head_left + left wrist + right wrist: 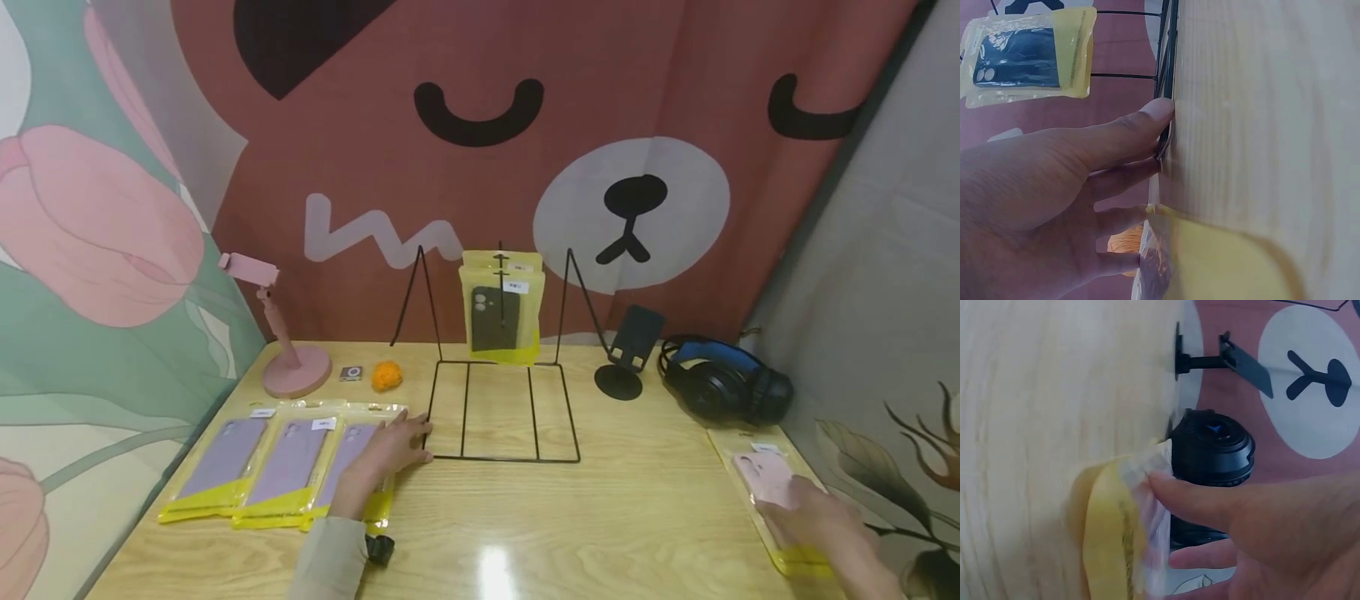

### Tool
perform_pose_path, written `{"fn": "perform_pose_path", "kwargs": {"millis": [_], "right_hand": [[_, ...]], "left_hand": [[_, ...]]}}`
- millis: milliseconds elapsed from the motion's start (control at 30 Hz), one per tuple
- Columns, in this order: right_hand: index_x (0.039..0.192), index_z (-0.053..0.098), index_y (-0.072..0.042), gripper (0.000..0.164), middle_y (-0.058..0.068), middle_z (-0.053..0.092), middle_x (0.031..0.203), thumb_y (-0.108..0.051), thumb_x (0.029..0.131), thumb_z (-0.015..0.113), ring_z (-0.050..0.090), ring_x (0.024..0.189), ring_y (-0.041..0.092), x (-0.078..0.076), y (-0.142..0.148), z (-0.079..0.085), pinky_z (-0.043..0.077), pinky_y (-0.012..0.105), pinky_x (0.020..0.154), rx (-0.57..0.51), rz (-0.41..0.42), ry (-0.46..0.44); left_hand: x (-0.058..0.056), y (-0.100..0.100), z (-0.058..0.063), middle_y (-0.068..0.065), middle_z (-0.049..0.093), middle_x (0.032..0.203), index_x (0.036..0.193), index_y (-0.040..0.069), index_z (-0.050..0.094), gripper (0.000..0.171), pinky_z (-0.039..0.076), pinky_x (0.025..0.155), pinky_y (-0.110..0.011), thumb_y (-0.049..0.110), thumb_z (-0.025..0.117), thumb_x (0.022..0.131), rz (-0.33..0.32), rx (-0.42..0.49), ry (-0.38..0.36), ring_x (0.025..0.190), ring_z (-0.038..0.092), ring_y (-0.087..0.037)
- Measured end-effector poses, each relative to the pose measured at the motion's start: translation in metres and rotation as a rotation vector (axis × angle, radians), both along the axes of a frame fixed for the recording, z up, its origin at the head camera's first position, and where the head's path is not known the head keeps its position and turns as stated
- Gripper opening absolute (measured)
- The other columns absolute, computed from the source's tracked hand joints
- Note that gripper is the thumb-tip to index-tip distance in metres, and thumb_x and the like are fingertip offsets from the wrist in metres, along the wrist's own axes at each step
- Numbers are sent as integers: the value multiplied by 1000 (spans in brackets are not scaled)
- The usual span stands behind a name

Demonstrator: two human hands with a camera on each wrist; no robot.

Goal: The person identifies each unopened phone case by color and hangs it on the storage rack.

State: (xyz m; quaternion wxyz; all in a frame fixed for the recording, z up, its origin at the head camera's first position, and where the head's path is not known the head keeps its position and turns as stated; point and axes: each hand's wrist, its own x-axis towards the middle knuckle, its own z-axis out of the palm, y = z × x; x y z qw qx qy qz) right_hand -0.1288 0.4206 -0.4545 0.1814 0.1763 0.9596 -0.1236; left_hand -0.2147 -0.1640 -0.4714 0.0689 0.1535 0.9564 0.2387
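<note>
My left hand [393,442] pinches the left side of the black wire display rack [517,460] near its front corner; thumb and index finger meet at the wire in the left wrist view. On the rack's hook hang yellow-edged packs with a dark phone case [495,321] in front. Three packs of purple phone cases [283,458] lie left of the rack, the nearest partly behind my left forearm. At far right my right hand [817,521], blurred, grips a packaged pink phone case [761,475] lying on the table. Its thumb is on the pack's edge [1141,481].
Black headphones [720,379] lie just behind the pink case pack. A black phone stand [630,346] is right of the rack. Back left are a pink stand [296,371], a small square item [351,374] and an orange ball-like thing [387,376]. Curtains border the wooden table [637,517].
</note>
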Motion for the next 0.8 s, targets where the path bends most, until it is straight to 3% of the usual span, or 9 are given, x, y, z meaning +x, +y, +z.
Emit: {"fn": "perform_pose_path", "kwargs": {"millis": [67,133,300,567,700,800], "right_hand": [[128,33,10,94,41,41,120,-63,80,64,45,96,57,1,-1,-1,42,67,76,-1,-45,17],[127,34,10,97,40,44,115,-67,76,65,48,91,53,2,-1,-1,42,63,72,2,-33,42],[125,31,14,103,40,49,104,-68,73,68,52,82,46,1,1,-1,45,57,65,-26,93,135],[139,24,16,108,47,37,128,-68,81,59,42,106,64,-4,-3,-6,39,69,84,-26,204,197],[140,30,13,92,44,36,131,-58,89,58,41,111,63,-3,-3,-6,37,70,86,-124,197,290],[139,39,10,71,42,42,130,-43,95,57,51,105,57,0,-8,-3,45,64,81,-224,188,416]], "left_hand": [[-1,0,0,-13,45,146,130,6,60,52,15,111,-64,24,74,83,-1,3,-5,140,25,-42],[-1,0,-1,-12,44,147,131,7,60,52,15,111,-64,25,74,84,0,1,-11,141,25,-42],[-3,0,-4,-11,44,147,132,8,59,53,15,112,-63,26,74,84,14,-15,-19,141,25,-40],[-1,0,-4,-12,45,146,131,7,60,53,17,111,-64,26,75,83,13,-3,-11,140,26,-41],[-1,0,-4,-14,46,145,130,6,61,53,18,110,-65,25,75,83,6,-4,-4,140,27,-42],[-1,-1,-4,-14,46,145,130,6,60,53,16,111,-64,24,75,83,9,-2,-10,140,26,-42]]}}
